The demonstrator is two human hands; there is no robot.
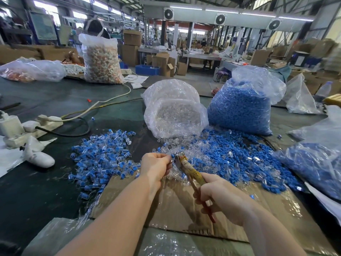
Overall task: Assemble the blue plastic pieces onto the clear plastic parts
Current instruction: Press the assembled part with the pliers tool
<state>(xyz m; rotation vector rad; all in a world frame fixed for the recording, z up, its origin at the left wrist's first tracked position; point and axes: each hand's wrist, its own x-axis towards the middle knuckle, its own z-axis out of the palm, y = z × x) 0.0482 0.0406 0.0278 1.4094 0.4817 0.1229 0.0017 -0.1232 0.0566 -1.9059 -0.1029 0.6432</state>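
Factory hall, cartons and benches in the background, fans on the overhead duct. You work at a dark tabletop (pixel 46 100) with a flattened cardboard sheet (pixel 175 206) right in front of you.

Your left hand (pixel 156 166) has its fingers curled, pinching a small part at the tip of the pliers (pixel 186 166); a bit of blue shows at the pinch, but the part is too small to tell more. Your right hand (pixel 221 198) grips the pliers' handles, fingers wrapped round them; the tool's head meets the left fingertips just above the far edge of the cardboard.

Task parts:
- loose blue pieces (pixel 239 157) mixed with clear parts (pixel 199 154), spread right of and beyond your hands
- pile of joined blue-and-clear units (pixel 99 154) to the left of your left hand
- open bag of clear parts (pixel 175 111) straight ahead, mouth toward you, spilling onto the tabletop
- bag of blue pieces (pixel 241 108) just right of it, upright
- another bag of blue pieces (pixel 313 163) at the right edge

Left side: power strip (pixel 33 130) with plugs and cables, white glue gun (pixel 36 154) lying beside it. Far left, tall bag of mixed orange-white parts (pixel 101 63), a person behind it.
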